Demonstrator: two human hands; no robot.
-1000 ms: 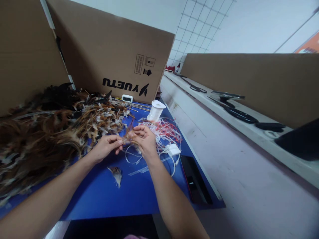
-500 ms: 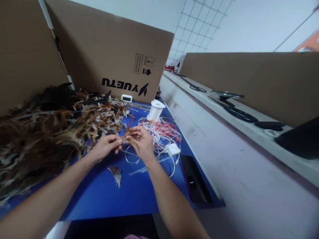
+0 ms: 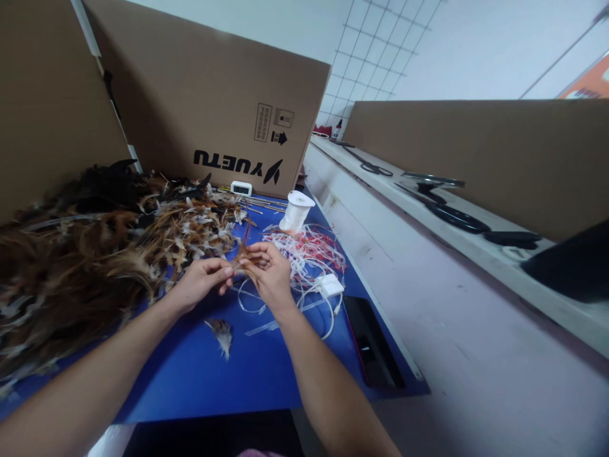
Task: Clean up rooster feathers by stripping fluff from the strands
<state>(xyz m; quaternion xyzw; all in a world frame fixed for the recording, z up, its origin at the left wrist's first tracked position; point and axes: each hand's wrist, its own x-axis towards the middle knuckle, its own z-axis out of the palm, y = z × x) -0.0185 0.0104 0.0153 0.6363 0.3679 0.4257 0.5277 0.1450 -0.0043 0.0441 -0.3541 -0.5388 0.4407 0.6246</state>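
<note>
Brown feathers [image 3: 244, 244] are pinched between my two hands above the blue table. My left hand [image 3: 209, 276] is closed, thumb against fingertips, on the pale lower ends. From the right, my right hand [image 3: 269, 270] grips the feathers between thumb and fingers, and their tips fan out beyond it. How many feathers are held I cannot tell. A small grey-brown feather tuft [image 3: 222, 335] lies on the table below my hands. To the left spreads a large heap of brown, black and white feathers [image 3: 176, 235].
Behind my right hand stand a white spool [image 3: 297, 211] and a tangle of red and white strips [image 3: 316, 251]. A white charger with cable [image 3: 329, 285] and a phone [image 3: 373, 343] lie rightward. Cardboard panels [image 3: 214, 95] rise behind; scissors [image 3: 375, 169] rest on the ledge.
My hands stay almost in place, still pinching the feathers. A held feather's tip has shifted slightly and stands a bit more upright.
</note>
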